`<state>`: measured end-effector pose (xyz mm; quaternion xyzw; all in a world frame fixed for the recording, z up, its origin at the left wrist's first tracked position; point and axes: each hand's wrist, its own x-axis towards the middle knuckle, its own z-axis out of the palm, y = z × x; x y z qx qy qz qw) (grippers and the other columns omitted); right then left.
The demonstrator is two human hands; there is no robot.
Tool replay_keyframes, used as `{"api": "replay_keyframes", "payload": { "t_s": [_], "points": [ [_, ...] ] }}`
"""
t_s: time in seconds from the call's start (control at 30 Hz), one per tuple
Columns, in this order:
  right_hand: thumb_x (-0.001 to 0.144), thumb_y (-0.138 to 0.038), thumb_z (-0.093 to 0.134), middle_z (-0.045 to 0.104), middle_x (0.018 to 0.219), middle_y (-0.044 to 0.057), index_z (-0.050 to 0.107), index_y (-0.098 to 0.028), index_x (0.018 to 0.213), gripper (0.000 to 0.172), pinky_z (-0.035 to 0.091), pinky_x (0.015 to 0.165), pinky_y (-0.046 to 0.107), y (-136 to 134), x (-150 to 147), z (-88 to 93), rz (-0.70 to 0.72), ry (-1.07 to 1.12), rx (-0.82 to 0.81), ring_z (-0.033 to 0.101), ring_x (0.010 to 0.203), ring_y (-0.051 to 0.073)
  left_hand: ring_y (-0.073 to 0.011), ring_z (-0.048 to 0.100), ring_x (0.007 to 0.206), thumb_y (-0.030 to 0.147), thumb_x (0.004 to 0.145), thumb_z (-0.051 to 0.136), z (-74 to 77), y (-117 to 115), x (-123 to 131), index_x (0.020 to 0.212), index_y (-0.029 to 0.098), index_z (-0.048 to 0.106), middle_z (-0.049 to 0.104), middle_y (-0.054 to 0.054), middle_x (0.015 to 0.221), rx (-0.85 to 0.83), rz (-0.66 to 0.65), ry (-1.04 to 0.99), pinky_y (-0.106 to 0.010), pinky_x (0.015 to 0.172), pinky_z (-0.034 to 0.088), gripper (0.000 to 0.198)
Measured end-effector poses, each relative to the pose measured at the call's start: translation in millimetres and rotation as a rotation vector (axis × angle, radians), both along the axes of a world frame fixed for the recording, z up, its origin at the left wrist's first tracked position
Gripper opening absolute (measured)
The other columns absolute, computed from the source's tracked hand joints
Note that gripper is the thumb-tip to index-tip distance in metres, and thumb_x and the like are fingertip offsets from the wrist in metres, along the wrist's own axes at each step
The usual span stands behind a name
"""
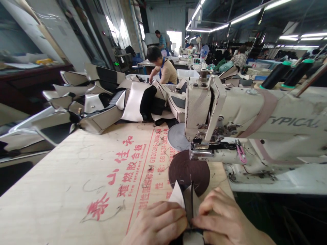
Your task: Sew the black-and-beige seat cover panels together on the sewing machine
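At the bottom centre, my left hand (160, 223) is closed on the left side of a beige and black sewn piece (188, 200). Across from it, my right hand (221, 217) pinches the right side of the same piece, its fingertips close to the dark middle strip. The piece's pointed flaps stand up between my hands, and its lower part runs off the bottom edge. Just beyond it lies a dark brown coil of strip (187, 172), with a grey disc (178, 136) behind. The sewing machine head (204, 112) rises over the coils, beyond my right hand.
A plywood board (102, 163) with red print and loose threads spreads to the left. Beige and black sewn pieces (102, 119) are heaped at its back edge. Pink snips (240, 151) hang on the machine. Black thread cones (276, 75) stand upper right. A person (166, 69) works behind the heap.
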<state>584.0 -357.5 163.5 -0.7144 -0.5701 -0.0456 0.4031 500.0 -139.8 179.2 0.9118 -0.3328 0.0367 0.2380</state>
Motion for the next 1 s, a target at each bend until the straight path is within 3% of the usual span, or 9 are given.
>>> {"api": "replay_keyframes", "payload": {
  "t_s": [0.1, 0.23, 0.33, 0.43, 0.6, 0.83, 1.0],
  "points": [
    [0.09, -0.03, 0.049, 0.058, 0.075, 0.001, 0.056, -0.018, 0.087, 0.015, 0.039, 0.064, 0.023, 4.5, -7.1, 6.9, -0.009, 0.17, -0.011, 0.052, 0.07, 0.011, -0.0127, 0.054, 0.104, 0.002, 0.085, 0.038, -2.2, -1.2, 1.2, 0.109, 0.017, 0.053, 0.063, -0.007, 0.106, -0.06, -0.011, 0.015, -0.022, 0.091, 0.043, 0.032],
    [0.081, -0.019, 0.049, 0.047, 0.064, -0.001, 0.042, -0.017, 0.063, 0.02, 0.034, 0.057, 0.022, 15.8, -18.7, 5.2, -0.177, 0.544, -0.013, 0.046, 0.062, 0.011, -0.0124, 0.058, 0.091, 0.004, 0.086, 0.039, -2.1, -7.8, 5.5, 0.091, 0.017, 0.055, 0.065, -0.004, 0.093, -0.146, 0.036, -0.017, -0.021, 0.082, 0.045, 0.021],
    [0.077, -0.022, 0.048, 0.037, 0.059, -0.003, 0.032, -0.019, 0.056, 0.026, 0.03, 0.053, 0.022, 25.0, -22.2, 1.4, -0.32, 0.813, 0.069, 0.04, 0.057, 0.01, -0.013, 0.058, 0.083, 0.006, 0.087, 0.041, -1.0, -11.1, 8.4, 0.086, 0.018, 0.053, 0.063, -0.003, 0.086, -0.177, 0.085, -0.005, -0.022, 0.077, 0.046, 0.017],
    [0.074, -0.027, 0.047, 0.034, 0.058, -0.004, 0.032, -0.019, 0.055, 0.025, 0.028, 0.052, 0.023, 30.7, -20.2, 3.1, -0.386, 0.954, 0.093, 0.035, 0.055, 0.01, -0.0132, 0.057, 0.082, 0.008, 0.087, 0.045, -1.1, -11.7, 10.3, 0.092, 0.019, 0.053, 0.063, -0.001, 0.087, -0.192, 0.143, 0.021, -0.023, 0.075, 0.045, 0.014],
    [0.071, -0.026, 0.048, 0.029, 0.054, -0.006, 0.033, -0.019, 0.057, 0.022, 0.025, 0.05, 0.023, 30.5, -14.1, 11.2, -0.37, 1.098, -0.017, 0.03, 0.054, 0.009, -0.0133, 0.056, 0.083, 0.009, 0.087, 0.045, -2.9, -11.1, 12.1, 0.097, 0.02, 0.053, 0.063, -0.001, 0.089, -0.178, 0.164, 0.02, -0.023, 0.076, 0.044, 0.017],
    [0.075, -0.024, 0.051, 0.033, 0.055, -0.006, 0.04, -0.017, 0.06, 0.021, 0.025, 0.05, 0.021, 24.6, -10.0, 12.1, -0.319, 1.104, -0.019, 0.032, 0.055, 0.008, -0.0134, 0.056, 0.082, 0.009, 0.087, 0.044, -0.6, -5.5, 18.2, 0.09, 0.02, 0.054, 0.062, -0.002, 0.087, -0.194, 0.128, 0.069, -0.023, 0.075, 0.043, 0.015],
    [0.077, -0.034, 0.061, 0.04, 0.062, -0.005, 0.049, -0.016, 0.07, 0.023, 0.026, 0.052, 0.02, 21.1, -5.9, 15.1, -0.101, 1.099, -0.108, 0.034, 0.058, 0.007, -0.0132, 0.055, 0.087, 0.008, 0.087, 0.046, 2.4, -2.7, 19.4, 0.098, 0.021, 0.055, 0.062, -0.002, 0.094, -0.204, 0.087, 0.126, -0.023, 0.079, 0.042, 0.02]
  ]
}}
